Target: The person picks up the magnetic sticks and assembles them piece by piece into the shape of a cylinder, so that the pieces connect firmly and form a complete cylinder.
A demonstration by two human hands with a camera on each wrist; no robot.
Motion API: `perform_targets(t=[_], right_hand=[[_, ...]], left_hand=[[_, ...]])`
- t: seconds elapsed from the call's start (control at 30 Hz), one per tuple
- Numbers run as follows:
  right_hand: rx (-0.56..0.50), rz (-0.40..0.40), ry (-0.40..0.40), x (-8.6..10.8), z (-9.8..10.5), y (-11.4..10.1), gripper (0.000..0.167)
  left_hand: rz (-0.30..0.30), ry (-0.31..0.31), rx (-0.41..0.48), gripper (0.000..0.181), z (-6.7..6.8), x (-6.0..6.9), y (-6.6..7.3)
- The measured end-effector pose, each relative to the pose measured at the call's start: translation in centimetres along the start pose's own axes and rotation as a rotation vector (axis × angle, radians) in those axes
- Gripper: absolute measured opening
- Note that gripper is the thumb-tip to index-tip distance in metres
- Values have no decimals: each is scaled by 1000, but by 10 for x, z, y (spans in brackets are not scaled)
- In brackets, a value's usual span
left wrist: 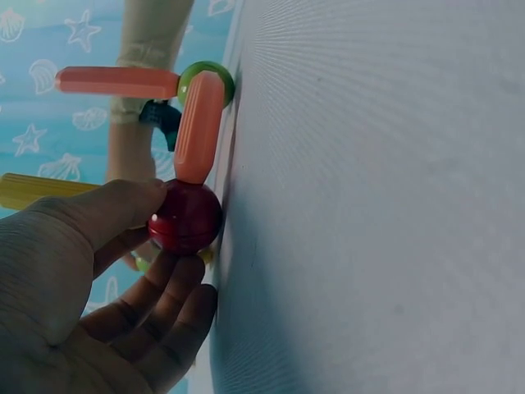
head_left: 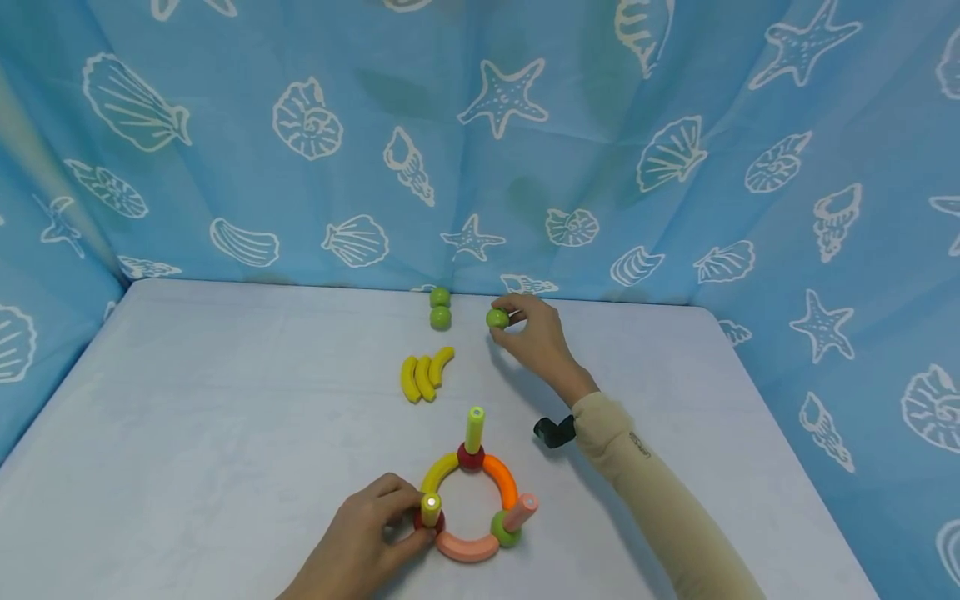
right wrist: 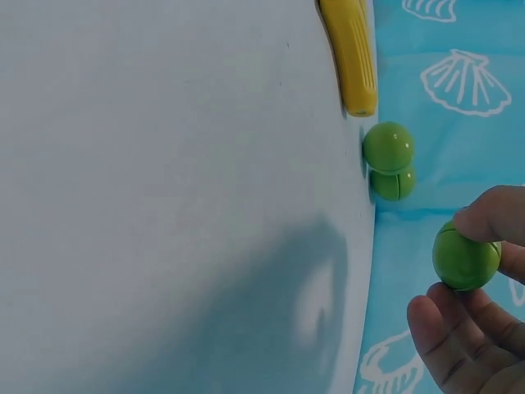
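My right hand (head_left: 542, 337) pinches a green ball (right wrist: 466, 256) between thumb and fingers, raised off the table near its back edge. Two more green balls (head_left: 440, 317) rest together just left of it. At the front, my left hand (head_left: 366, 533) grips a red ball (left wrist: 187, 218) with thumb and fingertips. That ball belongs to a ring of curved rods and balls: a yellow curve (head_left: 438, 472), an orange curve (head_left: 502, 479) and a pink curve (head_left: 468, 548). A second red ball (head_left: 470, 457) and a green ball (head_left: 504, 531) join them. Straight rods, two yellowish and one pink (head_left: 521, 512), rise from the balls.
Three curved yellow rods (head_left: 423, 377) lie side by side behind the ring. A dark object (head_left: 553, 432) shows at the right forearm's sleeve. White cloth covers the table (head_left: 225, 417), and a blue shell-print curtain (head_left: 525, 167) hangs behind it.
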State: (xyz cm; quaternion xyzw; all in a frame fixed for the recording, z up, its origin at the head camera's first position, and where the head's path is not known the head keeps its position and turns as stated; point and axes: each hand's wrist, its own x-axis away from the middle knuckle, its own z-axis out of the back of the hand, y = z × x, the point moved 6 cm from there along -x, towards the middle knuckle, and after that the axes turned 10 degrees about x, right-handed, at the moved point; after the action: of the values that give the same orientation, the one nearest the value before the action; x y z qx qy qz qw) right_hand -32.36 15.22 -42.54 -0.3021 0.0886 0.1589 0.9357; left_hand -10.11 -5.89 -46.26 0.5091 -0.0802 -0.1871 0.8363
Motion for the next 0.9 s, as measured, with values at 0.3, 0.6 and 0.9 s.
perform_targets(t=[0.3, 0.6, 0.9], right_hand=[[9, 27, 10, 16, 1, 1, 33], [22, 74, 22, 34, 6, -13, 33], [5, 149, 49, 47, 12, -26, 33]], left_hand=[[17, -4, -4, 20, 0, 1, -1], [61, -27, -4, 18, -1, -1, -2], [64, -28, -7, 18, -1, -2, -1]])
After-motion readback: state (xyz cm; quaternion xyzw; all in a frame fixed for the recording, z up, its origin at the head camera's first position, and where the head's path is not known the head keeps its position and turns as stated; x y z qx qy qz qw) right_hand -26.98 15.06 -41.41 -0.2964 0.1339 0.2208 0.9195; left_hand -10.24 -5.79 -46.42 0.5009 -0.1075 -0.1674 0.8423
